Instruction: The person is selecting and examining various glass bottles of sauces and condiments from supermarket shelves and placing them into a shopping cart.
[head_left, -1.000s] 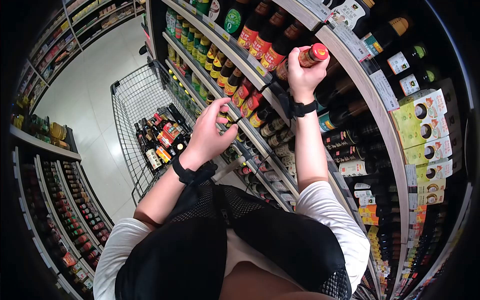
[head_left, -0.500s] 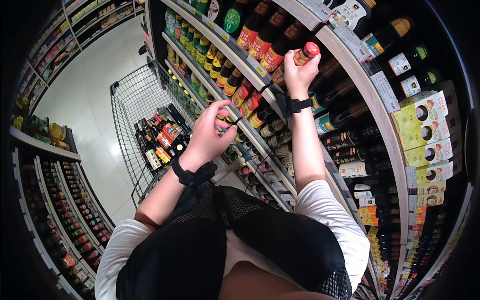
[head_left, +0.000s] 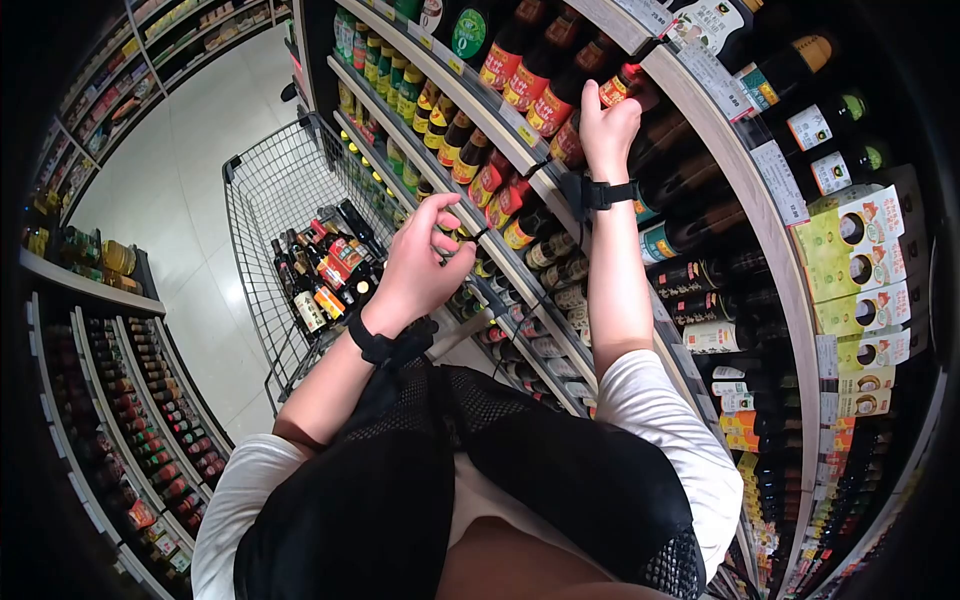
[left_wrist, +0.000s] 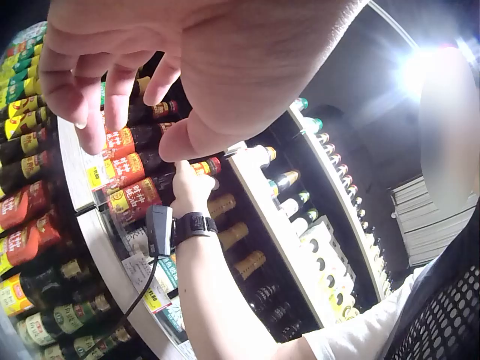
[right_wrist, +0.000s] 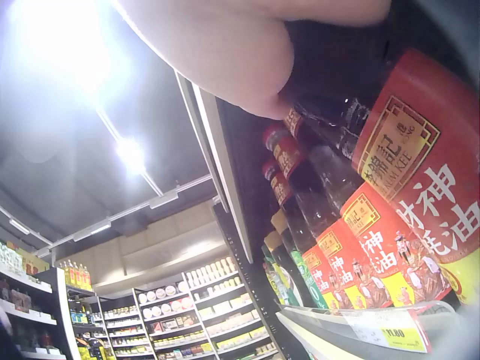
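My right hand point(head_left: 610, 135) is at the upper shelf on the right, gripping the neck of a red-capped bottle of oyster sauce point(head_left: 622, 84). In the right wrist view, the hand point(right_wrist: 225, 52) covers the top of the frame, and a red-labelled bottle point(right_wrist: 431, 142) fills the right side. Similar red-labelled bottles point(head_left: 523, 85) stand in a row beside the hand. My left hand point(head_left: 420, 265) hovers in front of the lower shelves with loosely bent fingers and nothing in them. The left wrist view shows those fingers point(left_wrist: 118, 94) hanging apart, the bottles behind them.
A wire shopping cart point(head_left: 262, 165) with several bottles point(head_left: 340, 262) lying in it stands to the left. Wooden shelf edges point(head_left: 720, 130) with price tags run close to the right arm. Boxed bottles point(head_left: 855, 240) sit farther right. Tiled aisle floor point(head_left: 190, 200) lies beyond the cart.
The right hand first drew the bottle slightly left, then went back toward the shelf; the red cap now tips away from the head camera. The left hand has stayed nearly in place.
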